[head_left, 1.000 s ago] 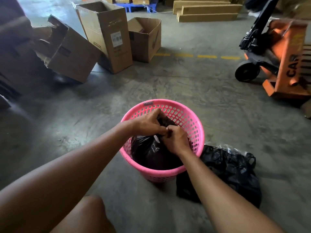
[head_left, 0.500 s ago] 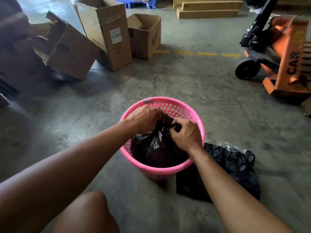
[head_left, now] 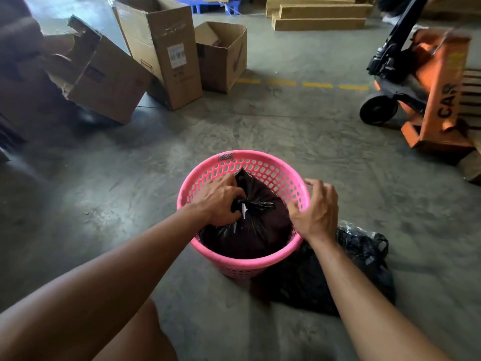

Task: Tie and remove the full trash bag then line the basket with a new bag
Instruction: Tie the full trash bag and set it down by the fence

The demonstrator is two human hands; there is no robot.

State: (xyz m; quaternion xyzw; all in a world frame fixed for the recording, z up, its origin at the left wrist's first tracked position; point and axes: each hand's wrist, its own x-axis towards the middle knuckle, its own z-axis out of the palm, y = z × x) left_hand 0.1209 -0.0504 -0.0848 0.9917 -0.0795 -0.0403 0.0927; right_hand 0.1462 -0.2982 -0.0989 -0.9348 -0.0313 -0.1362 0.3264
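A pink perforated basket (head_left: 263, 261) stands on the concrete floor in front of me. Inside it sits a full black trash bag (head_left: 255, 230), its top gathered into a knot. My left hand (head_left: 221, 201) is closed around the bag's neck at the knot. My right hand (head_left: 316, 208) hovers over the basket's right rim with fingers spread, holding nothing. A crumpled black plastic bag (head_left: 359, 267) lies on the floor just right of the basket.
Several open cardboard boxes (head_left: 161, 48) stand and lean at the back left. An orange pallet jack (head_left: 426, 84) sits at the right. Flat long cartons (head_left: 320, 14) lie at the back. A dashed yellow line (head_left: 302, 84) crosses the floor.
My right hand let go of the bag's top and moved right to the basket rim. The bag's neck now shows a knot, with my left hand still on it.
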